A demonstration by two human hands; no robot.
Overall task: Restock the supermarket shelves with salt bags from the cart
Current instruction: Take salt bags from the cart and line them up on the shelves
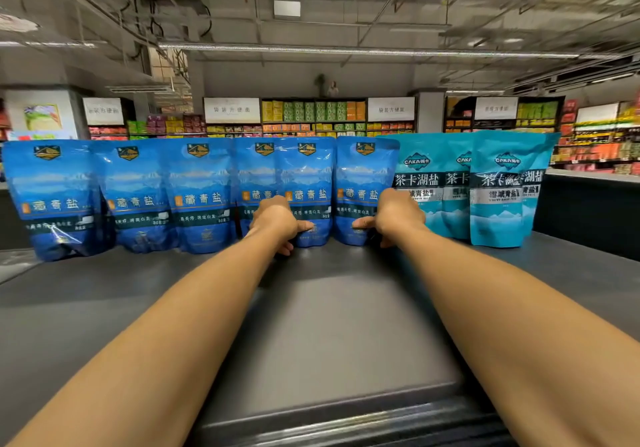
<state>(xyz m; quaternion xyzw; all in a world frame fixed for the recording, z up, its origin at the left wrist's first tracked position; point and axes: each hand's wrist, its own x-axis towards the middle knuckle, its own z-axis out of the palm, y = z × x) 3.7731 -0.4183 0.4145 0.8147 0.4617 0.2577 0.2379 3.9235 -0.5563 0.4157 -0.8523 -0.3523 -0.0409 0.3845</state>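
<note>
Several dark blue salt bags stand upright in a row along the back of the dark shelf top (329,325). My left hand (275,223) grips the lower edge of one blue bag (306,183), thumb on its front. My right hand (394,218) grips the lower right side of the neighbouring blue bag (362,176), thumb across its front. To the right stand several teal salt bags (498,190). The cart is out of view.
More blue bags (52,197) fill the row out to the left. The shelf's front lip (346,426) runs below my forearms. Beyond the row lie an aisle and far shelves (311,117) of packaged goods, with a black counter (588,211) at right.
</note>
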